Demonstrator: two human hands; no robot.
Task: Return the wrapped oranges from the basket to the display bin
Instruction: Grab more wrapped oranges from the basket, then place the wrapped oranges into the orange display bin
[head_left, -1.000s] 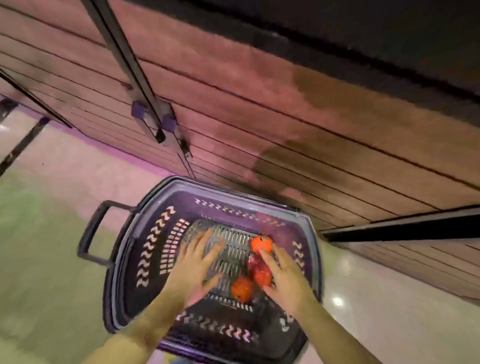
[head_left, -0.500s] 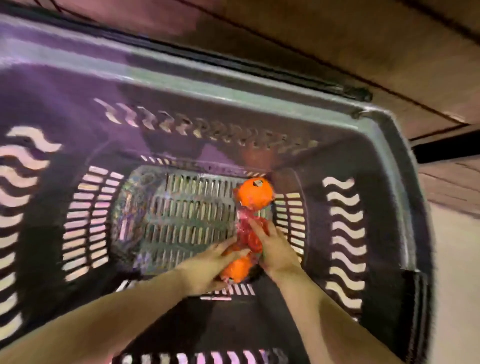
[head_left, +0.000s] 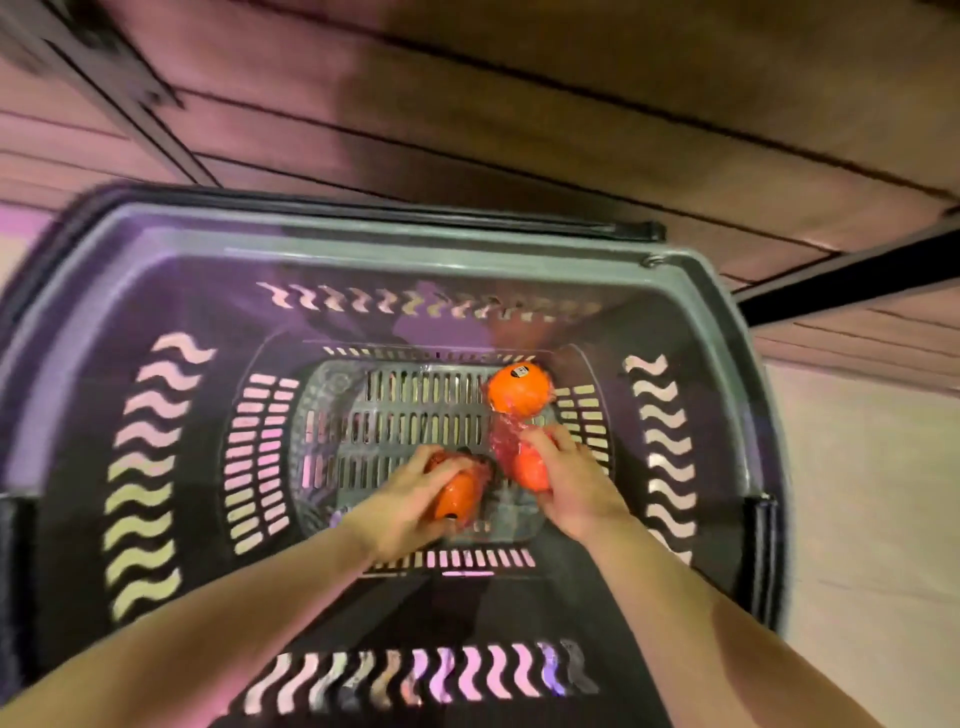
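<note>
A dark purple shopping basket (head_left: 395, 249) fills the view, seen from above. On its slotted floor lie three oranges in clear wrap. My left hand (head_left: 405, 499) grips one wrapped orange (head_left: 460, 496) near the middle of the floor. My right hand (head_left: 574, 483) holds a second wrapped orange (head_left: 530, 467), its red-tinted wrap bunched above my fingers. The third wrapped orange (head_left: 519, 389), with a small dark sticker on top, lies free at the far right of the floor, just beyond my right hand. The display bin is out of sight.
The basket stands on a pale floor (head_left: 872, 493) against a brown wooden slatted front (head_left: 519, 104). A dark metal bar (head_left: 841, 280) juts out at the right, and a dark post (head_left: 130, 98) runs up at the upper left.
The camera has pulled back a little. My hands have parted: the left has drawn one orange to the left, the right holds another, and the third has stayed put.
</note>
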